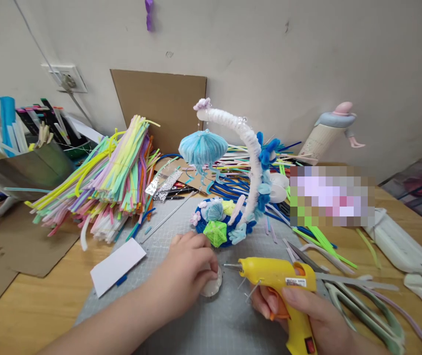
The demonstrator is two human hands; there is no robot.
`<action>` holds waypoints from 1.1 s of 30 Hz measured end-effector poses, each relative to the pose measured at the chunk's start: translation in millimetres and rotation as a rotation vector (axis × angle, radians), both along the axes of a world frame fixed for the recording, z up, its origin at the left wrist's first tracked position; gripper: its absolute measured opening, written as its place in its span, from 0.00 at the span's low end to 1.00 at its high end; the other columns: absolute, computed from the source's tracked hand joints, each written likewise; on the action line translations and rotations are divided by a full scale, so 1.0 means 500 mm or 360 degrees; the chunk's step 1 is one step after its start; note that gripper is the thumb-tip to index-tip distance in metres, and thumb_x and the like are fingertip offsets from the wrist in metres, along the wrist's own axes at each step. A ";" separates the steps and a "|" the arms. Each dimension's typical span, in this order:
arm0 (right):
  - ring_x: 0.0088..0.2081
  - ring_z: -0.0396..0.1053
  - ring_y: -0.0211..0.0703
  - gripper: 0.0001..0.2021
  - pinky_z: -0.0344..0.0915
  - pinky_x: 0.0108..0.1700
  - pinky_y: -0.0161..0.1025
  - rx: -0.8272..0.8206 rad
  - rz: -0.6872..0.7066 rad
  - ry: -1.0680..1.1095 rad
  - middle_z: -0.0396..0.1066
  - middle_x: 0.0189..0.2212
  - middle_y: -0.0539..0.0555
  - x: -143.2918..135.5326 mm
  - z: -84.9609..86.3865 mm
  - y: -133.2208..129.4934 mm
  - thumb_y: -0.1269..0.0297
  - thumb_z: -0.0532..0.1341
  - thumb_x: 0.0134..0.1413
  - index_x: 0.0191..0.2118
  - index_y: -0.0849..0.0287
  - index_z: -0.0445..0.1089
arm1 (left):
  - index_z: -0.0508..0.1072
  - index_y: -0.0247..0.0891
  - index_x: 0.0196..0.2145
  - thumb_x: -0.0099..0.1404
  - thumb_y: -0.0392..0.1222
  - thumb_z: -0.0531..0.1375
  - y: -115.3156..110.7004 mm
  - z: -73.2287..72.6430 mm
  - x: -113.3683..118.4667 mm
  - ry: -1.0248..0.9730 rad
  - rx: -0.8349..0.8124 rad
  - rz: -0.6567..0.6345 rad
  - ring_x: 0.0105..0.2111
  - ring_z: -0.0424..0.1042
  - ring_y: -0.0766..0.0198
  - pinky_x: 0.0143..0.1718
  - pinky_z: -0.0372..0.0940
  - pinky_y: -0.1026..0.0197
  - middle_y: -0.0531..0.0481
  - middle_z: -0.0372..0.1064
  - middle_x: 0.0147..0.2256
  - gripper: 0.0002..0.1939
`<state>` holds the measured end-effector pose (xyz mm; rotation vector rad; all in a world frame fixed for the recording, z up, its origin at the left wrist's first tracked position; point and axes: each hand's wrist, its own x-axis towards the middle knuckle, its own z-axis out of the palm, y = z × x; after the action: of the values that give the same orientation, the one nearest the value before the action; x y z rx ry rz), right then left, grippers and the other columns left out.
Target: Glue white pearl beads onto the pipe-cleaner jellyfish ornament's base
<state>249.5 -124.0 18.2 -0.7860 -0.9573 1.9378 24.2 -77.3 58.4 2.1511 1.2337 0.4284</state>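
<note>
My left hand (196, 261) is closed with its fingertips on a small white round piece with a scalloped edge (213, 286), partly hidden beneath them. A yellow hot glue gun (270, 271) with an orange trigger is gripped in my right hand (307, 310). Its metal nozzle points left, close beside the white piece. Just behind stands a pipe-cleaner ornament (253, 153): a white curved arch with blue flowers, rising from a dark blue base with a green star (215, 233). A light blue jellyfish (203, 147) hangs from the arch's tip.
Bundled pastel pipe cleaners (122, 172) lie at the left, beside a metal pen holder (18, 172). A white card (118, 266) rests on the grey cutting mat (96, 315). Green-handled scissors (366, 310) lie at the right. Cardboard (159, 108) leans against the wall.
</note>
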 end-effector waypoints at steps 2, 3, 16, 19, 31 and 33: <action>0.27 0.60 0.43 0.16 0.56 0.31 0.38 0.0043 -0.0019 -0.0007 0.65 0.22 0.52 -0.001 0.001 0.001 0.50 0.60 0.45 0.24 0.59 0.72 | 0.71 0.37 0.27 0.59 0.37 0.60 0.000 0.005 -0.003 -0.0395 -0.0363 0.0226 0.34 0.66 0.61 0.37 0.57 0.58 0.50 0.69 0.30 0.03; 0.27 0.60 0.43 0.15 0.56 0.31 0.38 0.0068 -0.0038 -0.0025 0.65 0.22 0.52 -0.002 0.001 0.002 0.50 0.60 0.45 0.24 0.59 0.72 | 0.70 0.36 0.27 0.58 0.38 0.61 -0.001 0.006 -0.005 -0.0642 -0.0620 0.0339 0.31 0.66 0.64 0.33 0.58 0.60 0.51 0.69 0.28 0.04; 0.29 0.63 0.46 0.14 0.59 0.33 0.43 0.0280 -0.0178 -0.0238 0.67 0.24 0.53 0.018 -0.032 -0.017 0.49 0.61 0.48 0.29 0.54 0.74 | 0.72 0.32 0.29 0.54 0.30 0.66 -0.011 0.000 -0.011 -0.1845 -0.1907 0.0506 0.24 0.71 0.73 0.29 0.67 0.73 0.49 0.73 0.27 0.06; 0.30 0.65 0.45 0.13 0.61 0.34 0.42 0.0261 -0.0125 -0.0253 0.69 0.27 0.54 0.022 -0.028 -0.019 0.50 0.62 0.49 0.31 0.55 0.73 | 0.73 0.32 0.29 0.54 0.30 0.66 -0.011 -0.001 -0.010 -0.1842 -0.1921 0.0508 0.24 0.72 0.73 0.28 0.67 0.73 0.49 0.74 0.26 0.05; 0.28 0.63 0.43 0.17 0.59 0.29 0.40 0.0488 -0.0057 -0.0426 0.65 0.25 0.52 0.002 0.025 -0.012 0.45 0.61 0.49 0.26 0.54 0.72 | 0.73 0.32 0.29 0.56 0.30 0.64 -0.020 0.003 -0.010 -0.1864 -0.1897 0.0356 0.25 0.72 0.71 0.29 0.67 0.70 0.49 0.72 0.27 0.03; 0.27 0.63 0.43 0.16 0.59 0.28 0.40 0.0468 -0.0069 -0.0410 0.65 0.26 0.53 0.003 0.022 -0.012 0.45 0.62 0.48 0.27 0.54 0.72 | 0.73 0.32 0.29 0.55 0.29 0.65 -0.020 0.004 -0.009 -0.1863 -0.1886 0.0345 0.25 0.72 0.70 0.29 0.67 0.70 0.49 0.72 0.27 0.04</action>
<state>251.1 -129.8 29.3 -0.8866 -1.3331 1.6338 19.5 -87.2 60.2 0.5302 0.6615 0.6609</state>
